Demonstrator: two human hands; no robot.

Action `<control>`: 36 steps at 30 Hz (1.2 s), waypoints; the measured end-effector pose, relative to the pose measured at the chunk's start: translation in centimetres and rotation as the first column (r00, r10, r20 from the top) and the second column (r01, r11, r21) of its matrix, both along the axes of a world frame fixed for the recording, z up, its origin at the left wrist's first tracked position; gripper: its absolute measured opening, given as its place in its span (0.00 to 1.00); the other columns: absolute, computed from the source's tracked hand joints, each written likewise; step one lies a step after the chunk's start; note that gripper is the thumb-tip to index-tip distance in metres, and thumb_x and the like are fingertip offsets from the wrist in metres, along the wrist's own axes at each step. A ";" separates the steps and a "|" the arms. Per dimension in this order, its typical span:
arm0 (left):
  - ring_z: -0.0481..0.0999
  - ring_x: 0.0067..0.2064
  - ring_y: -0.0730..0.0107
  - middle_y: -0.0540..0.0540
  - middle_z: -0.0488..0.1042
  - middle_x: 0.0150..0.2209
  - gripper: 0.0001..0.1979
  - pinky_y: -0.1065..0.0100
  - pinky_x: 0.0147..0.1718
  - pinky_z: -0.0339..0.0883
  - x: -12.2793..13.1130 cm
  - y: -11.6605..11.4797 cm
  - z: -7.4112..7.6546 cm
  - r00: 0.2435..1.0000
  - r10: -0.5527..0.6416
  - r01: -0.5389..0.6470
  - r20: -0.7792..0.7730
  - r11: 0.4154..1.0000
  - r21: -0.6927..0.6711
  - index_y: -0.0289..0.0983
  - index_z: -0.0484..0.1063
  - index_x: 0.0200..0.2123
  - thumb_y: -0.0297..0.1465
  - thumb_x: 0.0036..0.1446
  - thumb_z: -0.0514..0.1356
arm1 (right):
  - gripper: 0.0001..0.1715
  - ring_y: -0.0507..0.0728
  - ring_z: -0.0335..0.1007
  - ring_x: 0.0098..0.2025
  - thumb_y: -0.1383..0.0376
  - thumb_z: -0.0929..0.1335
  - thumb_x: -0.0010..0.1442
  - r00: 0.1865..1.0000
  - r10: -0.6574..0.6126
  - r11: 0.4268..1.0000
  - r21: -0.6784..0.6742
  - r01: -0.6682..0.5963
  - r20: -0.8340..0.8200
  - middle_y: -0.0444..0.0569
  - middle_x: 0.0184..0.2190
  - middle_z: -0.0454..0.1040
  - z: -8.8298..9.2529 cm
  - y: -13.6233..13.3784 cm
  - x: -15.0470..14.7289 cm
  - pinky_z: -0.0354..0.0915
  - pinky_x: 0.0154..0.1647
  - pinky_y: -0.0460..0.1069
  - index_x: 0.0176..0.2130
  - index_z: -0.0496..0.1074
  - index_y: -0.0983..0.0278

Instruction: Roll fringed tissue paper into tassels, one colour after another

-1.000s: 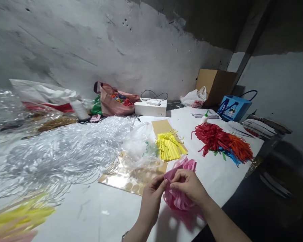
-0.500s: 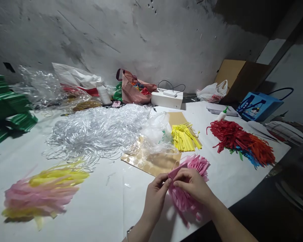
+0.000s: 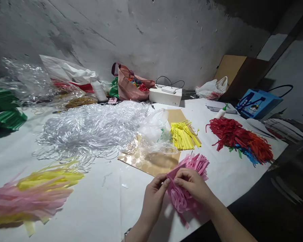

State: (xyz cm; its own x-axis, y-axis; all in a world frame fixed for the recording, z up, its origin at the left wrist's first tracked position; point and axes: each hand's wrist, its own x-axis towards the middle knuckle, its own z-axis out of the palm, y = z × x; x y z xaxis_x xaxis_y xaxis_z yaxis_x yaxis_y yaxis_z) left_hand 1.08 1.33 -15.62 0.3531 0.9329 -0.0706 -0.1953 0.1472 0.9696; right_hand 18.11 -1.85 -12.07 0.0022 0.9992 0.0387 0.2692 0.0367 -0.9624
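Observation:
A pink tissue-paper tassel (image 3: 179, 198), cut into fringe at both ends, lies at the near side of the table between my hands. My left hand (image 3: 155, 193) pinches the left end of its uncut middle band between thumb and fingers. Just right of that, my right hand (image 3: 193, 185) is closed on the same band, thumb against fingertips, hiding part of it. Beyond my hands lies a yellow fringed paper piece (image 3: 184, 136), partly over a tan sheet. A clear plastic bag (image 3: 155, 129) rests on a gold dotted sheet (image 3: 151, 164).
White shiny string (image 3: 91, 129) is heaped at centre left. Pink and yellow tassels (image 3: 35, 195) lie near left; red and orange ones (image 3: 239, 137) lie right, beside a glue bottle (image 3: 221, 111). A white box (image 3: 164, 95), a pink bag (image 3: 131, 84) and a blue bag (image 3: 259, 102) stand farther back.
The view has shifted slightly, so the left-side things sit farther left. Both hands keep their pinch on the pink tassel, its lower fringe hanging a little differently.

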 end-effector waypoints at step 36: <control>0.78 0.45 0.54 0.42 0.82 0.41 0.15 0.62 0.46 0.70 0.0 -0.1 0.0 0.999 -0.014 0.015 -0.029 1.000 0.026 0.39 0.82 0.41 0.42 0.57 0.66 | 0.08 0.54 0.68 0.31 0.63 0.72 0.55 0.999 -0.005 0.999 -0.043 0.003 -0.040 0.45 0.27 0.73 -0.4 -0.3 0.7 0.62 0.33 0.47 0.26 0.77 0.63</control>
State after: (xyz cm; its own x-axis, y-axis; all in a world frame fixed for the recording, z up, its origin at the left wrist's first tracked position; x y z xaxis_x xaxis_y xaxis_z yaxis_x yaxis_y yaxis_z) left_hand 1.13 1.26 -15.63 0.3647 0.9294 -0.0560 -0.1656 0.1239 0.9784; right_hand 18.81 -2.13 -12.43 0.0070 1.0000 -0.0045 0.2304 -0.0060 -0.9731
